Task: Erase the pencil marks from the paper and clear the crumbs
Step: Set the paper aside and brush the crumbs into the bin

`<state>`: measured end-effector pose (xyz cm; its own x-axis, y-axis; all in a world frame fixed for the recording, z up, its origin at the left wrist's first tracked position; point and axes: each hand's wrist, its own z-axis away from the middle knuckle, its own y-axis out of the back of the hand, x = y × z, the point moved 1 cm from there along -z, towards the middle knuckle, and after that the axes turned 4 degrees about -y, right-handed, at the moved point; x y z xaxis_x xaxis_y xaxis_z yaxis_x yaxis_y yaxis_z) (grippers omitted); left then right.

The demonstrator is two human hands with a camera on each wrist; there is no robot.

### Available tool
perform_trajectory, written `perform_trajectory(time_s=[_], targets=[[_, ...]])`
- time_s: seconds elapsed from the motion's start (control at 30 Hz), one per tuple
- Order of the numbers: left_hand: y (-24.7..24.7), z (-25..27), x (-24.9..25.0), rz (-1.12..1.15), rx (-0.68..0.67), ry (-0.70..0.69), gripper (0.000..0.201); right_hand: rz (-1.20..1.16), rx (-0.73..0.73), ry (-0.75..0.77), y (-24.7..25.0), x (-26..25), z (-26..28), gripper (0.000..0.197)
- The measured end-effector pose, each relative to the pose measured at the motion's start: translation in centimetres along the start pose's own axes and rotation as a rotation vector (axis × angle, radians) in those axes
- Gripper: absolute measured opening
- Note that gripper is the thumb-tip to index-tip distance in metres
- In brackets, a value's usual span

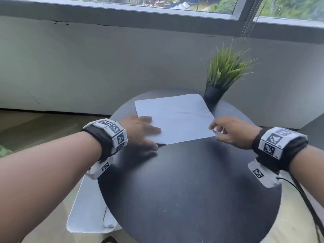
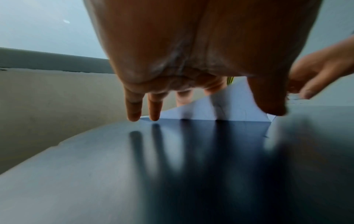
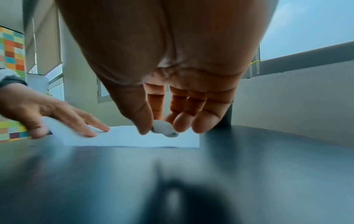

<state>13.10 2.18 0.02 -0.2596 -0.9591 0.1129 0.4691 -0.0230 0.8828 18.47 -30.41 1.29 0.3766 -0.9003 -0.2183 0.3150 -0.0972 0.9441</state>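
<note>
Head view shows the left hand (image 1: 140,128) pressing flat-fingered on the paper (image 1: 175,118) on the round table (image 1: 192,181) while the right hand (image 1: 229,132) pinches a worn eraser (image 3: 165,128) at its near corner, seemingly mid-erasing; next, firm strokes without creasing the sheet.

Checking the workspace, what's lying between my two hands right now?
In the head view, only the near edge of the paper spans between the left hand and the right hand, which pinches an eraser.

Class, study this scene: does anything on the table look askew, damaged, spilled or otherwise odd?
Only slightly. The paper lies turned at an angle on the round table, its far corner close to the plant pot. The left hand rests flat on it; the right hand pinches an eraser. No marks or crumbs are discernible.
</note>
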Motion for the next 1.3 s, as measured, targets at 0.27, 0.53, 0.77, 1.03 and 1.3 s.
perform_trajectory(time_s=[0.27,0.53,0.77,1.03,1.3], targets=[[0.9,-2.8,-1.7,-0.051,-0.029,-0.008,0.082,0.019,0.043,-0.059,-0.4,-2.0,-8.4,0.009],[0.1,-0.1,-2.0,0.036,0.096,0.022,0.092,0.01,0.061,0.101,-1.2,-4.0,-1.7,0.028],[-6.0,7.4,0.7,0.041,0.06,0.156,0.119,0.297,-0.294,0.219,-5.8,-9.2,7.6,0.097],[-7.8,11.0,4.9,0.094,0.159,-0.14,0.128,0.169,-0.134,-0.045,-4.3,-8.7,3.6,0.077],[-8.2,12.8,6.3,0.169,0.186,-0.303,0.112,-0.011,-0.217,0.434,-5.8,-12.6,9.6,0.069]])
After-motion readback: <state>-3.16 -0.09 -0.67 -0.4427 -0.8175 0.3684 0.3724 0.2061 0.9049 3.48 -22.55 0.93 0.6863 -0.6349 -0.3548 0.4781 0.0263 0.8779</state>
